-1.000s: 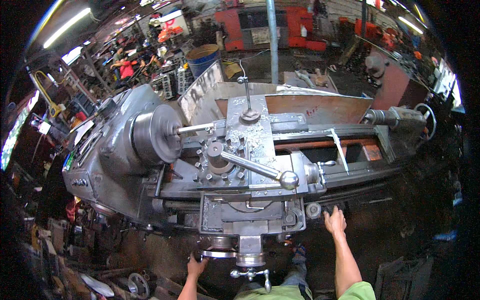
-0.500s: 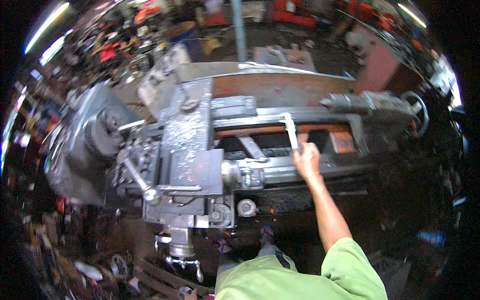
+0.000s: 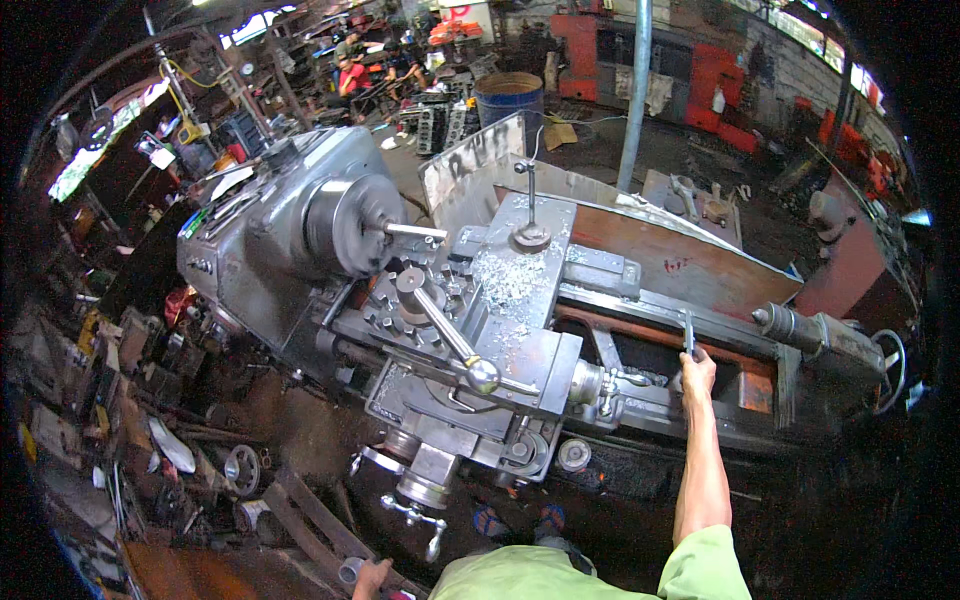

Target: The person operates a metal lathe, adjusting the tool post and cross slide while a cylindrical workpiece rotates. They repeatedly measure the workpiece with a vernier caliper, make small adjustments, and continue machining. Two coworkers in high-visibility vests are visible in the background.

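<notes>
My right hand [image 3: 698, 375] reaches out over the bed of a metal lathe, its fingers closed around a slim silver caliper [image 3: 689, 330]. The caliper points away from me, above the gap between the bed rails [image 3: 650, 410]. Low in the picture, my left hand [image 3: 373, 577] is partly cut off by the lower edge. It grips a short grey hollow cylinder [image 3: 350, 570], whose open end shows. To the left, the lathe's round chuck [image 3: 345, 225] carries a thin bright rod [image 3: 415, 231]. A ball-ended lever [image 3: 445, 335] rises from the tool post [image 3: 410, 290].
Metal shavings [image 3: 510, 278] cover the carriage beside a round-based stand [image 3: 530, 235]. The tailstock [image 3: 820, 335] sits at the right end of the bed. Crank handles [image 3: 425, 515] stick out toward me. Two people [image 3: 352, 78] are far back, near a blue drum [image 3: 508, 98].
My view has swung left, so the lathe sits further right and the chuck shows clearly. Both hands keep hold of the caliper and the hollow cylinder; the left hand shows more.
</notes>
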### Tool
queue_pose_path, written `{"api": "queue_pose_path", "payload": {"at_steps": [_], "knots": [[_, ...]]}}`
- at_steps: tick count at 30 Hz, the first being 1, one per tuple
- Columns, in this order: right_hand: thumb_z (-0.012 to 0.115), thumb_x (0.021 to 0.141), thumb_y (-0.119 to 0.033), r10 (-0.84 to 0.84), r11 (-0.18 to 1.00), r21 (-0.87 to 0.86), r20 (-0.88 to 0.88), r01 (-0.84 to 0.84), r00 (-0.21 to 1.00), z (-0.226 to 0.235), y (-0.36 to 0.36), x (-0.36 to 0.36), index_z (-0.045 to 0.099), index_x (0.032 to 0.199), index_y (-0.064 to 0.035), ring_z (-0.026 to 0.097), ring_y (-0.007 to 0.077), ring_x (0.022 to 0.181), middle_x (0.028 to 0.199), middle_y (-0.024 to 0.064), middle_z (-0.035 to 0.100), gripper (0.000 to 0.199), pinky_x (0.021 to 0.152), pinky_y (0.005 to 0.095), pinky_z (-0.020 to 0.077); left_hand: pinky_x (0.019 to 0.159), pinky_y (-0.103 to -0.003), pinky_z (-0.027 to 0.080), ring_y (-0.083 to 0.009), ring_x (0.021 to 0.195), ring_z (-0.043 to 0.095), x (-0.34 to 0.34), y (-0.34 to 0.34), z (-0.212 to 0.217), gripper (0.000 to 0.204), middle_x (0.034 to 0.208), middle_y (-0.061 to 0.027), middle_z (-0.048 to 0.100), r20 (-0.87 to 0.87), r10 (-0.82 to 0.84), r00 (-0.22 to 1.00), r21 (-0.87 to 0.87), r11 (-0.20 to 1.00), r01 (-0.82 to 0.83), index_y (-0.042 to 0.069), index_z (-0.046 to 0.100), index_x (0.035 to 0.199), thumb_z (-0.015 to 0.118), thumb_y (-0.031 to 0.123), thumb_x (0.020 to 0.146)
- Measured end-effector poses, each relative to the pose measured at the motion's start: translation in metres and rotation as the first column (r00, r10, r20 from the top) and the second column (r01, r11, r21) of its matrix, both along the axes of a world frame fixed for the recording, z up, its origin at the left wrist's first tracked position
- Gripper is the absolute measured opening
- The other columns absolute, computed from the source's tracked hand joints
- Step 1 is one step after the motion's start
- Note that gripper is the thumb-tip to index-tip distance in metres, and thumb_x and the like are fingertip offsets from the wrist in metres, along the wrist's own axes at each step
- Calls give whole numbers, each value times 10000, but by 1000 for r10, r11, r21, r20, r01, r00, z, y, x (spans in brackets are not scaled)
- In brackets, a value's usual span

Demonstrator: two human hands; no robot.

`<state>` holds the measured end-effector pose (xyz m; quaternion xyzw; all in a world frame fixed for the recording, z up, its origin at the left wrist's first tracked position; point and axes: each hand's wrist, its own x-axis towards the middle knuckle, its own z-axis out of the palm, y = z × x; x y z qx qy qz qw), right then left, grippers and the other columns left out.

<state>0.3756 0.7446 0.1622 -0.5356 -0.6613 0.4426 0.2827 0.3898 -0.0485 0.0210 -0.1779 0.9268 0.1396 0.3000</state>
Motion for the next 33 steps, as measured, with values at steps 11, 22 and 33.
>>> {"api": "queue_pose_path", "payload": {"at_steps": [11, 22, 33], "knots": [[677, 897, -209, 216, 960, 233, -249, -159, 944, 130, -100, 13, 642, 1089, 43, 573, 91, 847, 910, 37, 652, 319, 766, 240, 452, 979, -399, 459, -358, 1157, 593, -95, -37, -20, 538, 1172, -256, 642, -41, -90, 995, 164, 982, 95, -8, 644, 1178, 704, 370, 800], [675, 874, -51, 568, 771, 529, -319, -355, 759, 222, -154, -53, 601, 1178, 36, 591, 124, 957, 1030, 64, 661, 325, 876, 268, 473, 964, -401, 456, -360, 1121, 612, -156, 16, 42, 524, 1155, -223, 661, -236, 97, 967, 327, 945, -15, -18, 615, 1209, 702, 321, 819], [735, 810, -135, 805, 539, 666, -227, -516, 547, 217, -186, -203, 607, 1161, 11, 663, 221, 917, 1023, 158, 673, 401, 818, 325, 520, 898, -318, 456, -180, 959, 606, -275, 118, 248, 292, 1024, -115, 683, -802, 225, 554, 487, 783, 386, -40, 646, 1116, 600, 184, 935]]}}
